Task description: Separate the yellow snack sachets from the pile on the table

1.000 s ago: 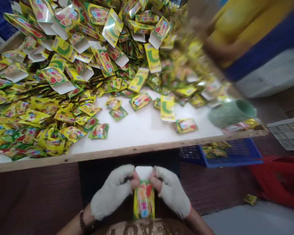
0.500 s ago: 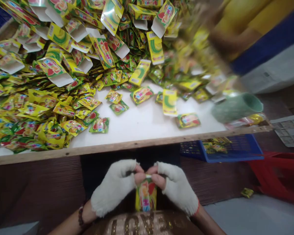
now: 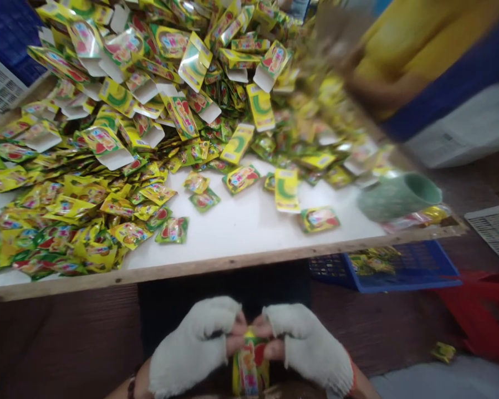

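Note:
Both hands wear white gloves with the fingertips bare. My left hand (image 3: 199,346) and my right hand (image 3: 303,346) meet low in the middle, in front of the table edge. Between them they pinch the upper end of a small candy box (image 3: 250,368), green and yellow with a red fruit picture. The box stands roughly upright near my body. Its top end is partly covered by my fingers. Ahead on the white table (image 3: 233,233) lie candy packets (image 3: 172,230) and more boxes, the nearest being a flat box (image 3: 321,219).
Heaped packets and open boxes (image 3: 108,147) cover the table's left and back. A green tube (image 3: 395,197) lies at the right corner. Below sit a blue basket (image 3: 411,282) with packets and a red plastic thing (image 3: 486,316). A person in yellow (image 3: 416,50) works at the right.
The view has tilted up, so the table and my hands sit lower in the picture. My fingers have shifted at the box's top, where a yellow part now shows. The other person's hands are blurred.

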The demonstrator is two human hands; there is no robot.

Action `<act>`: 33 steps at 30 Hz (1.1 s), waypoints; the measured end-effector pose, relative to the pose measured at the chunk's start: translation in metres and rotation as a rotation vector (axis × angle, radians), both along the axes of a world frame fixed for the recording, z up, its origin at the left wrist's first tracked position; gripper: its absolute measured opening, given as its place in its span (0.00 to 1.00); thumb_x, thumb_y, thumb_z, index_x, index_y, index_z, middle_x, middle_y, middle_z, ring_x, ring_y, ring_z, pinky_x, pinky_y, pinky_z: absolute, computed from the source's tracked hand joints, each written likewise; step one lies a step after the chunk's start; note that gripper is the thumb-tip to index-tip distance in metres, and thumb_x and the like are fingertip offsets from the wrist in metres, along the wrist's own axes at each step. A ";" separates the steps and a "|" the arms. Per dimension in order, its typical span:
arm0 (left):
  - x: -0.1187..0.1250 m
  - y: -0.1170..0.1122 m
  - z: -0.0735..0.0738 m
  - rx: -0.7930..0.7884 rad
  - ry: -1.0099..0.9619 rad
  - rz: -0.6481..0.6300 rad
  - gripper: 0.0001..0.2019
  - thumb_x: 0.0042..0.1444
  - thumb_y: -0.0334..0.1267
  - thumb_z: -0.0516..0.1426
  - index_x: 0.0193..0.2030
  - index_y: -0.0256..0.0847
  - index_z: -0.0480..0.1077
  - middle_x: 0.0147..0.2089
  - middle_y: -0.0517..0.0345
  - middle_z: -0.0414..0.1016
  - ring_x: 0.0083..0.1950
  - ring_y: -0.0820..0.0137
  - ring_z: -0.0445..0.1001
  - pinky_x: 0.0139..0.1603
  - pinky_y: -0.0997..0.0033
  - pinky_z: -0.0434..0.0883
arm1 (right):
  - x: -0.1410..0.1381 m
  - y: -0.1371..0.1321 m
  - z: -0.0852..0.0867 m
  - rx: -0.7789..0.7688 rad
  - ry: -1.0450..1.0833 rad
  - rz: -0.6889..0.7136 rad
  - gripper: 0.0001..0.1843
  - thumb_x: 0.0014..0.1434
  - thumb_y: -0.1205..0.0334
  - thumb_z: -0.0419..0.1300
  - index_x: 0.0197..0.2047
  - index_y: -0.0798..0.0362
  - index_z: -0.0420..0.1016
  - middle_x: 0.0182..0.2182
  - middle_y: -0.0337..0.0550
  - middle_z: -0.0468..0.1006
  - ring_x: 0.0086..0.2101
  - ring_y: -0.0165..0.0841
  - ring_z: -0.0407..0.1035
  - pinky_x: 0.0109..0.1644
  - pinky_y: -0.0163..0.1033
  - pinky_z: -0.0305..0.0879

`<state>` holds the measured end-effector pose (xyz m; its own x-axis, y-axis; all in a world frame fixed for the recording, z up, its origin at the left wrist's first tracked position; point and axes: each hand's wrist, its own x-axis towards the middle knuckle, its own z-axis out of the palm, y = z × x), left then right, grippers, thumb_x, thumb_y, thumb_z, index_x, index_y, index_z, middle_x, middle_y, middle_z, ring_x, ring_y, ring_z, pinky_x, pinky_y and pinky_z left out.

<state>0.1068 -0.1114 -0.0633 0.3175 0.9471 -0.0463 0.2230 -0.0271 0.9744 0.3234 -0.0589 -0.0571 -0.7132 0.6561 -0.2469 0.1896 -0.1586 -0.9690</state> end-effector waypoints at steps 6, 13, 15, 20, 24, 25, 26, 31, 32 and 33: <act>-0.003 0.005 0.004 0.255 0.148 0.017 0.08 0.56 0.40 0.60 0.42 0.43 0.75 0.42 0.54 0.78 0.43 0.69 0.77 0.44 0.76 0.74 | -0.005 -0.001 0.000 0.071 -0.181 -0.044 0.12 0.57 0.57 0.60 0.33 0.55 0.81 0.27 0.41 0.77 0.29 0.31 0.70 0.33 0.33 0.65; -0.015 0.087 0.052 0.537 0.546 0.160 0.09 0.59 0.35 0.55 0.45 0.39 0.72 0.46 0.52 0.76 0.47 0.68 0.75 0.48 0.72 0.73 | 0.100 0.044 0.044 0.662 -0.745 -0.336 0.10 0.52 0.60 0.54 0.32 0.50 0.77 0.33 0.47 0.79 0.35 0.40 0.73 0.38 0.41 0.70; -0.018 0.125 0.057 0.545 0.716 0.254 0.10 0.59 0.37 0.55 0.44 0.37 0.71 0.46 0.49 0.74 0.48 0.64 0.73 0.49 0.65 0.71 | 0.125 0.054 0.051 0.838 -0.867 -0.447 0.08 0.51 0.60 0.54 0.29 0.49 0.75 0.34 0.52 0.78 0.37 0.44 0.73 0.43 0.46 0.70; -0.022 0.200 0.047 0.353 1.154 0.326 0.16 0.52 0.37 0.58 0.48 0.36 0.68 0.45 0.45 0.73 0.48 0.55 0.72 0.47 0.59 0.69 | 0.094 0.052 0.039 0.857 -0.704 -0.511 0.12 0.57 0.56 0.56 0.41 0.51 0.75 0.39 0.51 0.79 0.40 0.44 0.74 0.47 0.49 0.71; -0.021 0.186 0.052 0.353 1.152 0.410 0.17 0.52 0.39 0.58 0.49 0.37 0.68 0.41 0.47 0.74 0.44 0.57 0.73 0.44 0.61 0.69 | 0.028 0.038 0.018 0.482 -0.397 -0.517 0.15 0.58 0.53 0.58 0.44 0.52 0.77 0.39 0.50 0.81 0.39 0.42 0.76 0.44 0.45 0.73; -0.019 0.170 0.055 0.419 1.108 0.429 0.18 0.53 0.40 0.57 0.49 0.36 0.68 0.42 0.47 0.74 0.45 0.57 0.72 0.46 0.61 0.68 | 0.014 0.036 0.015 0.342 -0.317 -0.540 0.18 0.59 0.51 0.58 0.47 0.53 0.75 0.39 0.51 0.81 0.36 0.41 0.77 0.40 0.44 0.74; -0.016 0.152 0.057 0.494 1.058 0.463 0.19 0.53 0.41 0.57 0.50 0.35 0.67 0.43 0.46 0.73 0.47 0.57 0.72 0.48 0.61 0.68 | 0.002 0.034 0.014 0.199 -0.230 -0.557 0.22 0.60 0.48 0.58 0.51 0.54 0.73 0.39 0.51 0.80 0.34 0.40 0.77 0.37 0.43 0.74; 0.001 0.051 0.044 0.642 0.873 0.395 0.27 0.53 0.38 0.60 0.60 0.40 0.61 0.48 0.46 0.73 0.51 0.55 0.70 0.54 0.53 0.66 | -0.032 0.034 0.022 -0.118 0.137 -0.534 0.30 0.56 0.44 0.61 0.55 0.54 0.68 0.45 0.53 0.78 0.40 0.42 0.76 0.40 0.44 0.75; 0.003 0.037 0.036 0.616 0.790 0.327 0.30 0.52 0.39 0.61 0.62 0.42 0.60 0.50 0.47 0.73 0.53 0.55 0.70 0.55 0.54 0.67 | -0.034 0.033 0.023 -0.135 0.149 -0.508 0.27 0.56 0.45 0.62 0.53 0.54 0.69 0.46 0.52 0.78 0.42 0.43 0.75 0.43 0.45 0.74; 0.005 0.026 0.029 0.551 0.695 0.297 0.31 0.52 0.40 0.62 0.62 0.44 0.59 0.53 0.47 0.72 0.54 0.55 0.70 0.56 0.55 0.68 | -0.035 0.032 0.023 -0.154 0.148 -0.466 0.25 0.56 0.48 0.63 0.51 0.54 0.71 0.46 0.51 0.78 0.44 0.43 0.74 0.47 0.46 0.73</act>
